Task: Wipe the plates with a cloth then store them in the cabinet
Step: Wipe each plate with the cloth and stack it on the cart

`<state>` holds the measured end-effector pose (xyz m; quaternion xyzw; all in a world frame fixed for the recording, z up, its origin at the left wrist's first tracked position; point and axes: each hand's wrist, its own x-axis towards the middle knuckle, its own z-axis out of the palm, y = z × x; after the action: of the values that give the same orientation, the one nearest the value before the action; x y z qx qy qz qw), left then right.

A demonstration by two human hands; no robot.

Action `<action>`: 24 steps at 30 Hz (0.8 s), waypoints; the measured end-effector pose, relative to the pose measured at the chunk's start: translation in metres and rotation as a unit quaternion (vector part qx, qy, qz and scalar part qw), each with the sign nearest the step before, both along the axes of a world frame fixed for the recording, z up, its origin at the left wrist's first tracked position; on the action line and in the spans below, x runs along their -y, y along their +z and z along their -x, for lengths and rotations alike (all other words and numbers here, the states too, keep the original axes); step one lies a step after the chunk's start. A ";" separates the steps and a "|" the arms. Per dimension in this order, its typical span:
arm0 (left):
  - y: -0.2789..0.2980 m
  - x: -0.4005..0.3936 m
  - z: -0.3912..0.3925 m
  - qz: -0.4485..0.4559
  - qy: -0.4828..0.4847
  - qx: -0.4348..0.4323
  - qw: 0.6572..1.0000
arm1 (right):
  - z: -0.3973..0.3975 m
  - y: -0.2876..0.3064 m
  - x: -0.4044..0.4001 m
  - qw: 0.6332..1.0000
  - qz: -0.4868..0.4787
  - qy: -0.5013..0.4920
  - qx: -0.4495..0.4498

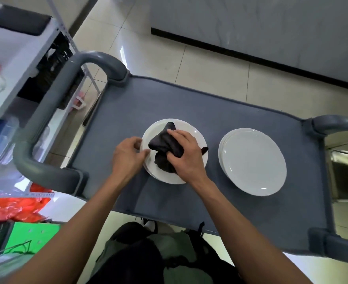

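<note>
Firmly gripped: right hand [186,152], cloth [162,142].

Two stacks sit side by side on the grey cart table [189,107]: the left stack of white round plates [152,171] and, apart to its right, the right stack of white round plates [253,161]. On the left stack lies the dark crumpled cloth [162,142], with the right hand [186,154] on top of it. The left hand [128,155] is at that stack's left rim. A grey curved cart handle [50,111] rises at the table's left end, and the white metal shelf rack [21,58] stands beyond it, further left.
</note>
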<state>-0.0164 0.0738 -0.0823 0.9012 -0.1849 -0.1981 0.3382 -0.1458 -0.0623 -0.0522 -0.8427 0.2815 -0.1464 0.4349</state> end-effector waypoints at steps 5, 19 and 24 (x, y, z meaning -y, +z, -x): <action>-0.005 0.003 -0.002 -0.020 -0.018 0.031 0.999 | 0.005 -0.001 -0.005 0.995 0.076 -0.017 -0.055; -0.003 0.013 -0.013 -0.017 -0.012 -0.046 0.999 | 0.012 -0.012 -0.048 0.951 0.111 -0.129 -0.257; 0.001 0.018 -0.017 0.002 0.002 -0.100 0.995 | 0.006 -0.013 -0.046 0.957 0.095 -0.135 -0.237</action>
<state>0.0006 0.0561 -0.0812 0.8767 -0.1485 -0.2858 0.3572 -0.1515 -0.0161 -0.0653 -0.8448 0.4727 -0.0257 0.2492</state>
